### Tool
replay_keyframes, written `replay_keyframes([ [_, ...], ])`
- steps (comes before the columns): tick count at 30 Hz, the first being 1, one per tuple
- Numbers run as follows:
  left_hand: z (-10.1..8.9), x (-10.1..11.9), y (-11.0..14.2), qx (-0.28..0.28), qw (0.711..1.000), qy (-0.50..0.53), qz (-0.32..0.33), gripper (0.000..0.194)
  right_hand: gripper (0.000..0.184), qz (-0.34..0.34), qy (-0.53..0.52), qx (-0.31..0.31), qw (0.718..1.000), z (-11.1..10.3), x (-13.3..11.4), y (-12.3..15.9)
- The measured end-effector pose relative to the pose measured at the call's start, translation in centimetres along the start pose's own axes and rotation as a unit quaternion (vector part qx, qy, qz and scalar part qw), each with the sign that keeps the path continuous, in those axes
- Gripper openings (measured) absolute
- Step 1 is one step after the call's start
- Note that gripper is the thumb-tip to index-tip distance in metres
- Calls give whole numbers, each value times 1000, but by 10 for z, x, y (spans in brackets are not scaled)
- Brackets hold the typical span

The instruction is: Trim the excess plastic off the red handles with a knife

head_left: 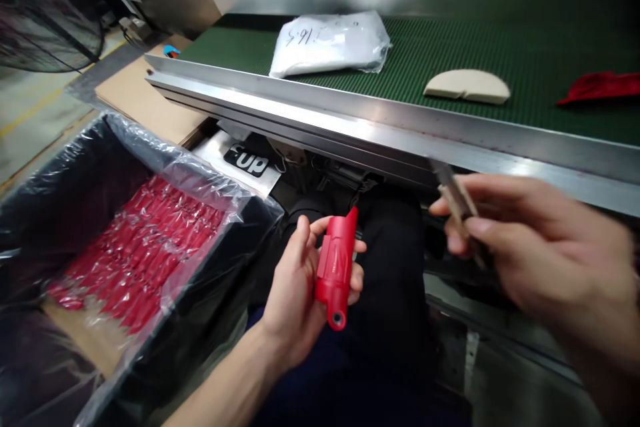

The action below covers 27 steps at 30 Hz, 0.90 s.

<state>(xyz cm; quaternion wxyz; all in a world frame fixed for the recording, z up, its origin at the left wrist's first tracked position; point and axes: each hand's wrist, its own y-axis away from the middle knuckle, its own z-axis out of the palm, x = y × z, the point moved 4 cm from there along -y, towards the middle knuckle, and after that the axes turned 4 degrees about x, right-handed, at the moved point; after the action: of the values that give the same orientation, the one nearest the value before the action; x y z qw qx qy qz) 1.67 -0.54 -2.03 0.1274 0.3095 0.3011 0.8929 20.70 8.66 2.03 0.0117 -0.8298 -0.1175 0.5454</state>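
Observation:
My left hand (295,287) holds a red plastic part (336,268), pointed at its top and with a small ring at its bottom, over my lap below the conveyor's edge. To the right, my right hand (545,253) pinches a thin, flat blade-like tool (456,199), blurred by motion, its tip pointing up toward the conveyor rail. The two hands are apart, the tool a short way right of the red part.
A black bin (65,180) lined with clear plastic holds several red parts (135,247) at my left. On the green conveyor belt (525,33) lie a white plastic bag (330,43), a beige half-round piece (467,87) and a red piece (600,87). A metal rail (350,117) fronts the belt.

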Motion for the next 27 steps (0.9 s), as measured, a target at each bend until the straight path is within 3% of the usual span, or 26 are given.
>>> replay_keyframes([
  [3, 0, 4, -3, -1, 997, -73, 13, 31, 24, 28, -36, -42, 998, 26, 0, 22],
  [7, -1, 11, -8, -10, 994, -104, 42, 27, 26, 54, -39, -57, 996, 38, 13, 38],
  [12, -5, 13, -13, -41, 998, -33, -39, 20, 20, 58, -26, -11, 998, 46, 10, 48],
  [15, -8, 14, -16, -51, 997, -26, -59, 25, 25, 42, -12, 10, 999, 49, 0, 50],
  [21, -8, 13, -16, -62, 993, 32, -98, 23, 35, -74, 65, -34, 995, 55, -19, 40],
  [27, -5, 14, -5, -58, 997, -43, -33, 18, 43, -174, 151, -31, 972, 60, -29, 32],
])
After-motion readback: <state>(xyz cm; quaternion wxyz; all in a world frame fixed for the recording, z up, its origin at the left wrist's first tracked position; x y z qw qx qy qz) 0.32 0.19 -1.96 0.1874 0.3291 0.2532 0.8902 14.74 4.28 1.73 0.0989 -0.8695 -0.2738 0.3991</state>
